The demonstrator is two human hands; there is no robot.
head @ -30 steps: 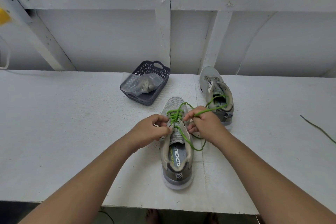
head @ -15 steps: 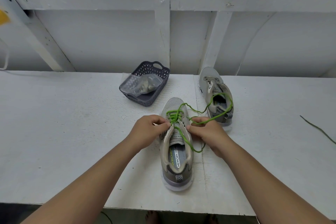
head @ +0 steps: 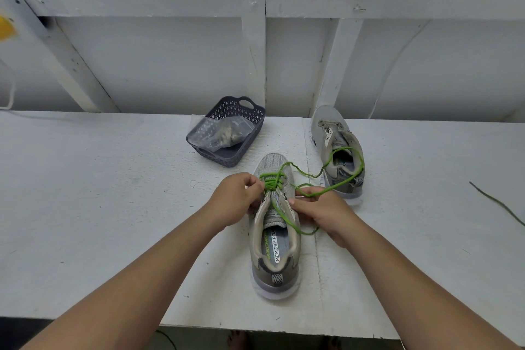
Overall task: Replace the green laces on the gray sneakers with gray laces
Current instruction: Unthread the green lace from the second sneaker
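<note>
you're working at the white table [head: 85, 207], and the job looks to be in its early half. the near sneaker [head: 274, 239] sits heel toward you in the middle, with the green lace [head: 272, 182] still crossed through its lower eyelets by the toe while the upper eyelets look bare; one loose end runs down past the collar on the right side, and a long loop trails off to the right and lies over the far sneaker [head: 336, 150]. that far sneaker, set back and to the right, shows no lace threaded in it. the dark basket [head: 250, 122] behind the near sneaker holds a clear bag [head: 218, 133] with something grayish inside, probably the gray laces, though it's too small to be sure. so by my reading one shoe is stripped, this one is part unlaced, and all the gray lacing is left. your left hand [head: 235, 202] has its fingers curled and pinching at the lace crossings on the left edge of the tongue. your right hand [head: 321, 207] is curled too, its fingertips at the right eyelet row with the green strand passing over it; whether it pinches the lace or just steadies the shoe, i cannot tell.
</note>
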